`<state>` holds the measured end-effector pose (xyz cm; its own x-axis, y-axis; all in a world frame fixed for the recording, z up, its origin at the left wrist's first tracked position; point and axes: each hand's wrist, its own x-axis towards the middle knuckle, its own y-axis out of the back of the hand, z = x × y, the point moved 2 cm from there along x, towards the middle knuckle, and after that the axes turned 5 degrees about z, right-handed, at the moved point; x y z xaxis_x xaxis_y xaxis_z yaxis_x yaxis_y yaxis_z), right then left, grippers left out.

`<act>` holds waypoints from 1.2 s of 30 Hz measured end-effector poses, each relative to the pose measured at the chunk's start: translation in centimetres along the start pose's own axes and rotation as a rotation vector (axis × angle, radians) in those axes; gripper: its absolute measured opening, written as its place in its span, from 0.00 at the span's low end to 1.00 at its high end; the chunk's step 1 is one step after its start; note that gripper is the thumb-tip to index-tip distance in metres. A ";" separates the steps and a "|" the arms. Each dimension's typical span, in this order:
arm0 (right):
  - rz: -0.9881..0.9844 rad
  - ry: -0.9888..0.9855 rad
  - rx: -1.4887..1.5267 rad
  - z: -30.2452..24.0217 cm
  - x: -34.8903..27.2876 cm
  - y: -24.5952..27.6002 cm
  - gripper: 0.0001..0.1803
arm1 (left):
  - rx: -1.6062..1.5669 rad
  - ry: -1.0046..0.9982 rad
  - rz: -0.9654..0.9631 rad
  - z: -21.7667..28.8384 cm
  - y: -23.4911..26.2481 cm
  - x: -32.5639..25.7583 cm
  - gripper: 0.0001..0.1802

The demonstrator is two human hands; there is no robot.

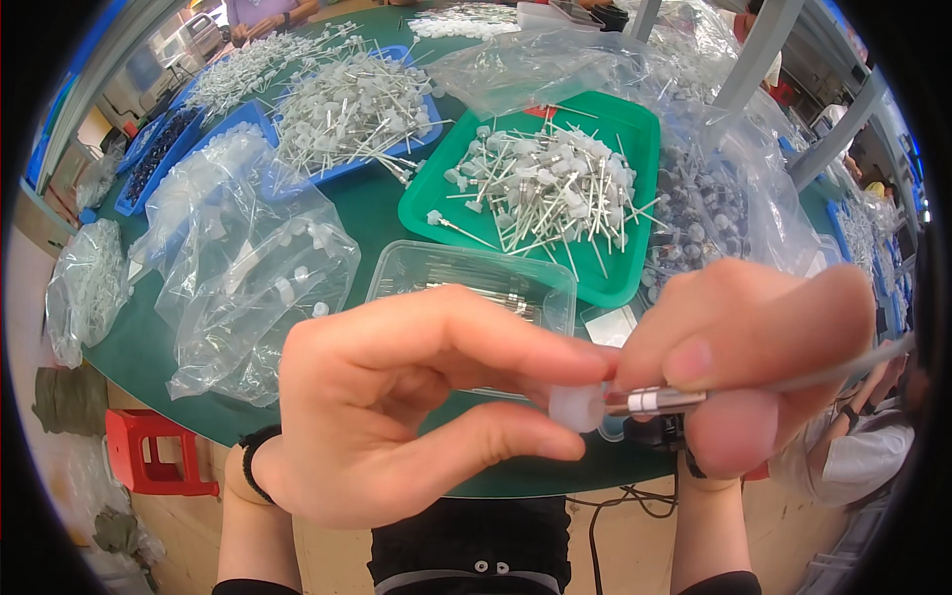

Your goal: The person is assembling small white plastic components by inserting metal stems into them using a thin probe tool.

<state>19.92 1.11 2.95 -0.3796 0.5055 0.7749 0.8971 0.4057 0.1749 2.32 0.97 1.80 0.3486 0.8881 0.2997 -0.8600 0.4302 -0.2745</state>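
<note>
Close in front of me, my left hand [362, 416] pinches a small white translucent plastic cap [573, 407] between thumb and forefinger. My right hand [759, 317] grips a thin metal rod [650, 401] with pale bands near its end; its long grey tail sticks out to the right. The rod's tip meets the cap's right side, but how deep it sits is unclear. Beyond the hands stands a clear plastic box [392, 260] with several thin metal rods. Behind it, a green tray [421, 208] carries a heap of capped rods [565, 188].
Clear plastic bags [248, 297] cover the table's left side, beside blue trays [433, 109] piled with white-capped rods. More bagged parts [699, 208] lie right of the green tray. Grey metal posts [759, 55] rise at the right. A red stool [159, 451] stands left below; other people work nearby.
</note>
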 end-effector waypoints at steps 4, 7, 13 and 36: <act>0.074 -0.016 -0.030 0.2 0.1 -0.6 0.21 | -0.013 -0.013 0.025 0.0 0.0 -0.2 0.12; 0.167 -0.030 -0.078 0.1 0.1 -1.2 0.21 | 0.012 -0.046 0.030 0.0 0.1 -0.2 0.13; 0.287 -0.048 -0.132 0.3 0.5 -1.8 0.19 | 0.009 -0.129 0.057 0.5 0.2 0.2 0.14; 0.249 0.084 -0.264 2.6 0.4 -3.3 0.16 | 0.781 -0.692 0.027 0.0 1.5 -0.8 0.14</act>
<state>16.24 1.93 1.12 -0.1324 0.4949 0.8588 0.9912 0.0621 0.1171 0.78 0.93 1.15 0.2479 0.5031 0.8279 -0.9519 -0.0322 0.3046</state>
